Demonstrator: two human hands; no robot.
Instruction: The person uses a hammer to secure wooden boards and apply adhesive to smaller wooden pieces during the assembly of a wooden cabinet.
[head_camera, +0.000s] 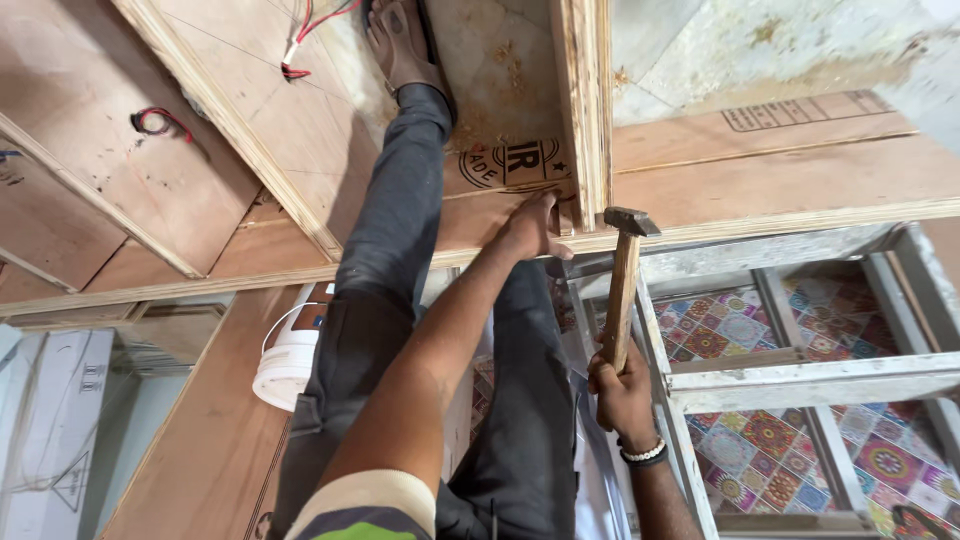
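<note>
The right hand (622, 392) is clenched around the lower end of a hammer (622, 290), whose wooden handle runs up and slightly right to a dark metal head. The head sits just beside the edge of a plywood board (760, 180), near the foot of a wooden upright (585, 110). A beaded band circles the right wrist.

The left hand (535, 228) reaches far forward with the arm stretched out; its fingers press against the board where the upright meets it, close to the left of the hammer head. Whether they pinch anything small there cannot be told.

Under the arms, the person's grey trouser leg (395, 230) extends away to a sandalled foot (398, 45) on a tiled floor. To the right, below the board, stands a pale paint-worn ladder (800, 380) over patterned floor tiles (760, 440). At near left a white bucket (285, 365) sits beside the leg. Red wires (160, 122) lie on plywood panels at far left.
</note>
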